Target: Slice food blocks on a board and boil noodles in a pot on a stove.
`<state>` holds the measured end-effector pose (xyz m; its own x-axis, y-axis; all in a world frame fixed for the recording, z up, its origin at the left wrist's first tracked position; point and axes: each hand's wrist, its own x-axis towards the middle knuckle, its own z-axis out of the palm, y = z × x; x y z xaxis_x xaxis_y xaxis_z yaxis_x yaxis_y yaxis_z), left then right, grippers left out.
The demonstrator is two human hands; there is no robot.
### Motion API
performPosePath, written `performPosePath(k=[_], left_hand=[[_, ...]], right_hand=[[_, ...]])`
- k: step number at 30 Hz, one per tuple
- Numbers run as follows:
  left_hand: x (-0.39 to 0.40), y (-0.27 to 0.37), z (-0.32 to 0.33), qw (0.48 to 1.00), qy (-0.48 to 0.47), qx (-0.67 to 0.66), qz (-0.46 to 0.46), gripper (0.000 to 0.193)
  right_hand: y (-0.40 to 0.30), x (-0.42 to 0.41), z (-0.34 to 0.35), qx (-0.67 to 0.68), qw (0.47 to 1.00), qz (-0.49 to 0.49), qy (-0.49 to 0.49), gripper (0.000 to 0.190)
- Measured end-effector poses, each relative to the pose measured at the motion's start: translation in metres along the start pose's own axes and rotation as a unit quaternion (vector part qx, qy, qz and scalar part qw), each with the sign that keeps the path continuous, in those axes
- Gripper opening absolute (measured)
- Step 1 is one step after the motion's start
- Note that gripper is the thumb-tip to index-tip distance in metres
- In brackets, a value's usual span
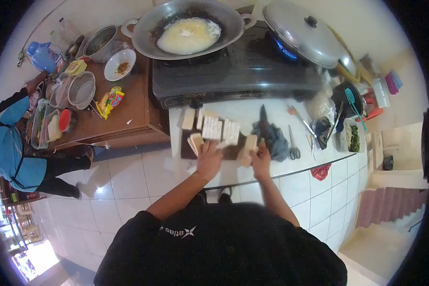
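My right hand (261, 161) grips a pale tofu-like block (250, 143) at the right end of a dark brown board (232, 154). My left hand (209, 161) rests at the board's near edge. Its fingertips touch or hover by pale slices (196, 142) and a small light piece (221, 144); whether it grips one is hidden. Behind it stand two rows of white, mottled tempeh-like slices (212, 127). More pale blocks (188, 119) sit at the board's far left. A dark-bladed knife (263, 116) lies over a crumpled grey cloth (275, 143), right of the board.
Scissors (294, 152) lie right of the cloth. Behind the white table (243, 106), a wok (144, 39) of pale liquid sits on the black stove (236, 77); a lidded pan (296, 32) is over a blue flame. Bowls (81, 89) crowd the left counter. Another person (12, 146) stands there.
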<state>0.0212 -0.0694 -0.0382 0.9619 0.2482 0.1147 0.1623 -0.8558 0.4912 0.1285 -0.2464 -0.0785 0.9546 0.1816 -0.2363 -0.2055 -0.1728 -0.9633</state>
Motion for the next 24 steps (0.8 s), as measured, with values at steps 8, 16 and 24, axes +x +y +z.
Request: performPosePath(k=[8, 16, 24], left_hand=[[0.045, 0.023, 0.035, 0.991, 0.086, 0.046, -0.088, 0.065], [0.071, 0.065, 0.034, 0.973, -0.01, 0.128, -0.192, 0.087], [0.068, 0.043, 0.03, 0.965, 0.051, 0.001, -0.256, 0.089]], right_hand=[[-0.016, -0.041, -0.031, 0.062, 0.99, 0.088, -0.087, 0.045], [-0.033, -0.053, -0.074, 0.041, 0.986, 0.107, -0.118, 0.045], [-0.037, -0.036, -0.065, -0.029, 0.988, 0.049, -0.146, 0.044]])
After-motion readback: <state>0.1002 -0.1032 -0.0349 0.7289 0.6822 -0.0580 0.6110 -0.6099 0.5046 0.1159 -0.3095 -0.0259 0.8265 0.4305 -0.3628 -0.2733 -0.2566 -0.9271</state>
